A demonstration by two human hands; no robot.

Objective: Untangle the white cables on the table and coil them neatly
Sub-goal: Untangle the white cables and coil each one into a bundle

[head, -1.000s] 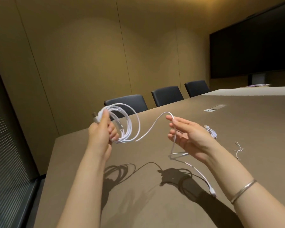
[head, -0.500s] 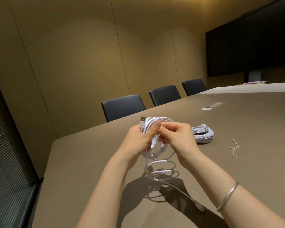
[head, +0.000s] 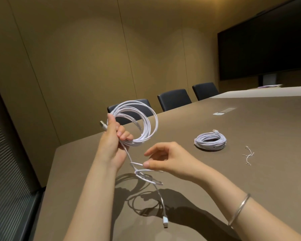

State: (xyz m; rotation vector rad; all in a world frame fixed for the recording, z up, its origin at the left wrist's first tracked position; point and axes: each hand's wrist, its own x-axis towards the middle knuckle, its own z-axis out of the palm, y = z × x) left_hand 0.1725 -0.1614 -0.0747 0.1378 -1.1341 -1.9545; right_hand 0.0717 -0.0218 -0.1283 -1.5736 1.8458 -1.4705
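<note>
Head view, cable (head: 142,124) coil upright (tail down)

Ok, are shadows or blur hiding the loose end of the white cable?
Head view: overhead light throws hard dark shadows on the brown table beneath both arms; the white cable's loose end lies against them, sharp and readable. Wide-angle distortion bows the wall panels. No glare on the cable.

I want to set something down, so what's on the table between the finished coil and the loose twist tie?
Nothing: in the head view, bare table separates the finished coil from the twist tie.
</note>
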